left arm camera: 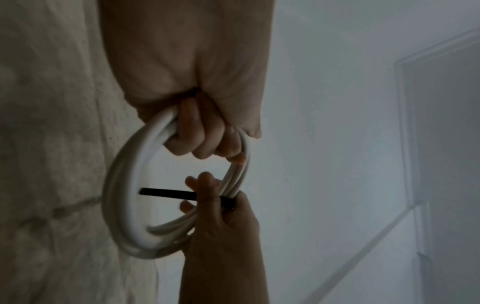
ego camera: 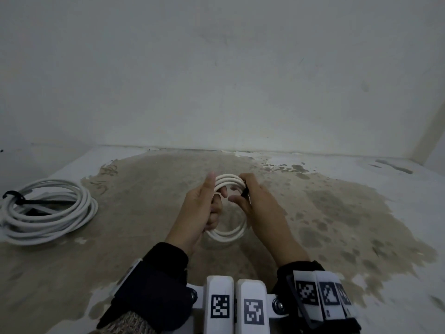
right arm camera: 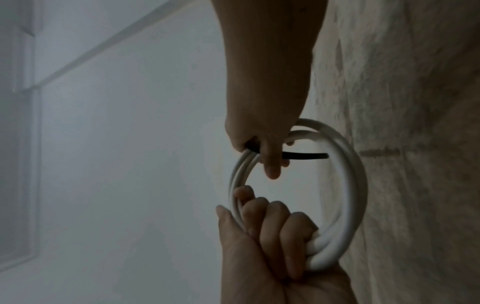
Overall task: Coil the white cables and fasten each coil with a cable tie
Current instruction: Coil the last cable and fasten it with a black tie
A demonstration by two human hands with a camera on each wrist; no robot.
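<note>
Nearest the head camera sit two white blocks with black-and-white square markers (ego camera: 236,307), strapped at the wrists over dark sleeves. Just beyond them both hands meet around a small white cable coil (ego camera: 227,235) held up above the worn counter (ego camera: 337,213). On its own side of the coil the left hand (ego camera: 201,208) has its fingers (left arm camera: 205,135) curled through the ring and wrapped round the bundled strands, thumb stretched up along the outside – a full grip. Opposite it, the right hand (ego camera: 252,201) pinches the strands on the far side of the ring together with a black cable tie (left arm camera: 168,193); the tie lies across the strands at that hand's fingertips, and its free end pokes straight into the open middle of the coil, towards the left hand. Whether the tie is already looped and locked cannot be told. The coil hangs upright between the two hands, its lower arc just below them and clear of the counter. Well off to the left of the left hand – on the counter near the wall – lies a larger white cable coil (ego camera: 48,210), flat, with a black tie (ego camera: 16,197) fastened round its strands and the tie's tail lying across it
</note>
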